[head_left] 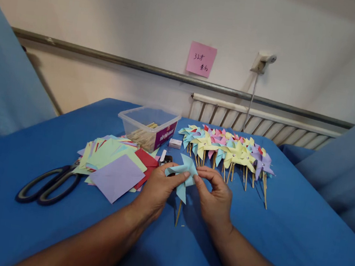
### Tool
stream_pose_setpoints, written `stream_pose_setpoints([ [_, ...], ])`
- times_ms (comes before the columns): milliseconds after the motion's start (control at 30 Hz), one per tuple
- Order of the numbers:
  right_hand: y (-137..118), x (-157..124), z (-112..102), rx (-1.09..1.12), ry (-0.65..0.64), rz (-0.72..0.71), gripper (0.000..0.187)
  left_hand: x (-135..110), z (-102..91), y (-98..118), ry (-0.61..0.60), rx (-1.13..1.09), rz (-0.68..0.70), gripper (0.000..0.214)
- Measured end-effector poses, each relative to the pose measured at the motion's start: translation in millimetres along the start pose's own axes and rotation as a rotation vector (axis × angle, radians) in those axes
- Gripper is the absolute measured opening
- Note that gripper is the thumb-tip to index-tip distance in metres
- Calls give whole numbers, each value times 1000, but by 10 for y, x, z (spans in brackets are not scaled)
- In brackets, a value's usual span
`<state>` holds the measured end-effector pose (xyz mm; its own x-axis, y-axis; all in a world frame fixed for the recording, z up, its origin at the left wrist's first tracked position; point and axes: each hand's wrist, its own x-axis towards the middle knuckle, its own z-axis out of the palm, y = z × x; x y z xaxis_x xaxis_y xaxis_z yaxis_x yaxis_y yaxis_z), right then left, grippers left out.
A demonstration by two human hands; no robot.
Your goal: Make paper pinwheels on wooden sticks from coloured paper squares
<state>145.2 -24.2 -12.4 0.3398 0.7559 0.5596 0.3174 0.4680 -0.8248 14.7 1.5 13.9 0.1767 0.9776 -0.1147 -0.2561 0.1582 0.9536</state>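
Note:
Between my two hands is a light blue paper pinwheel (183, 190) with a thin wooden stick (178, 214) pointing down from it. My left hand (158, 187) grips its left side, thumb lying near the centre. On the opposite side, the thumb and fingers of my right hand (217, 195) pinch a blade. Behind my left hand, a small black object (168, 159) and a white one lie partly hidden. A pile of coloured paper squares (117, 177), with a purple one on top, spreads out left of my left hand.
Dark-handled scissors (48, 185) lie at the left, blades under the paper. A clear plastic box (148, 127) of wooden sticks stands behind, with a small white box (175, 143) beside it. Several finished pinwheels (227, 150) lie grouped at the back right. A wall with a radiator (263, 117) bounds the blue table.

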Motion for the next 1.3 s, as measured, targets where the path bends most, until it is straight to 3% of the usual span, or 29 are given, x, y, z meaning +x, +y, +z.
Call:
stream_pose_setpoints([
  [300,-60,-8,-16,-31,-38,-66,6,-8,12,8,18,24,22,29],
  [600,2,3,-34,80,-72,109,16,-8,-2,30,4,76,34,27],
  [867,11,20,-34,61,-50,54,12,-29,21,76,-22,7,20,27],
  [1067,-56,32,-99,18,-162,33,41,-95,41,122,-147,-109,-57,34],
  [1200,-106,54,-121,-40,-303,-49,22,-98,35,84,-160,-5,-72,30],
  [1300,-106,52,-111,33,-263,5,22,-79,35,73,-160,-19,-57,29],
])
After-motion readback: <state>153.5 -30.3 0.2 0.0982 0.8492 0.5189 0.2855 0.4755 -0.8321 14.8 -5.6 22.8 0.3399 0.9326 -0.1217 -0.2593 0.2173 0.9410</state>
